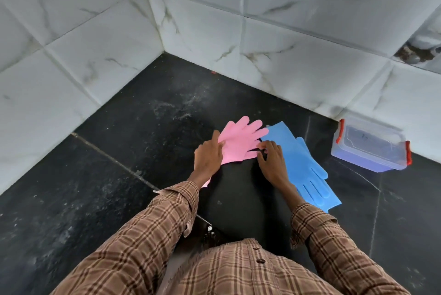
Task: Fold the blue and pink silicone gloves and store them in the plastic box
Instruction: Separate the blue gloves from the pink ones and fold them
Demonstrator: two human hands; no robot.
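Observation:
A pink silicone glove [241, 139] lies on the dark floor with its fingers pointing up and right. My left hand [208, 157] presses down on its left edge with the fingers together. My right hand [272, 160] pinches the pink glove's lower fingertips. Blue silicone gloves [303, 163] lie flat just to the right, overlapping, partly under my right wrist. The clear plastic box [370, 146] with red latches and its lid on stands at the right, against the wall.
White marble-look tiled walls [286, 32] meet in a corner behind the gloves. The floor [95, 199] is black stone with grout lines and dust. My checked sleeves and shirt fill the bottom of the view.

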